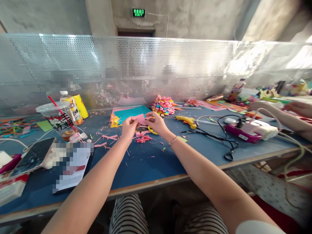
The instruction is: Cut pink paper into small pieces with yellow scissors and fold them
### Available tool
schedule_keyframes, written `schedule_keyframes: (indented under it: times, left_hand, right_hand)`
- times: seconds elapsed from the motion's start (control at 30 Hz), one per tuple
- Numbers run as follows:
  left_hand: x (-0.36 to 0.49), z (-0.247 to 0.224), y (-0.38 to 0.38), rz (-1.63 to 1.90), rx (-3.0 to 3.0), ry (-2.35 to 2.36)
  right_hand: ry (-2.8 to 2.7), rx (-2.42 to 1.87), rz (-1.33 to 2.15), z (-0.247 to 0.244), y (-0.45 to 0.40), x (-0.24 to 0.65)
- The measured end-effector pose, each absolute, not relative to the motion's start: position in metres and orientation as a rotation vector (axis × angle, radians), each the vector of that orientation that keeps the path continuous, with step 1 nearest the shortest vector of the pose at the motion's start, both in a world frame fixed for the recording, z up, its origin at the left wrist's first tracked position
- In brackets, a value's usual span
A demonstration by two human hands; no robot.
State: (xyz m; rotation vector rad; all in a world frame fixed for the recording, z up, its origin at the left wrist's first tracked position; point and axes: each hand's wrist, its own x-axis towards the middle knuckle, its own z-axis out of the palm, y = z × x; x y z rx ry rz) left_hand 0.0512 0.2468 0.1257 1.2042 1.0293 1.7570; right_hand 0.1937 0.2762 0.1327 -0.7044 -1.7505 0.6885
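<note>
Between my two hands is a small piece of pink paper (139,119), held above the blue table. My left hand (129,127) pinches its left side, and the fingers of my right hand (156,123) close on its right side. Just beneath lie pink paper strips (143,138) and a yellow curved thing (152,130), partly hidden by my right hand. Behind my hands are a teal paper sheet (133,112) and yellow cut paper (115,121). A ball of pink, yellow and blue paper strips (163,105) stands beyond my right hand.
A yellow glue gun (187,121), black cables (219,138) and a purple power strip (243,134) lie to the right, near another person's arms (273,112). On the left are a plastic cup (57,118), a bottle (73,109), a phone (34,156) and a tablet (75,172). A perforated metal panel (136,71) borders the back.
</note>
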Motion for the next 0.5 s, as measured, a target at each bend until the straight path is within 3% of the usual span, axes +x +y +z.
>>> schedule_keyframes:
  times: [0.33,0.4,0.5]
  left_hand:
    - [0.056,0.126,0.243,1.696,1.241,0.974]
    - [0.054,0.125,0.245,1.718,1.265,1.016]
    - [0.049,0.124,0.248,1.754,1.290,1.080]
  right_hand:
    - [-1.853,-0.794,0.983,0.134,0.276,0.193]
    - [-2.022,-0.903,0.883,0.138,0.275,0.198]
    - [-2.327,-1.319,0.359,0.144,0.276,0.211]
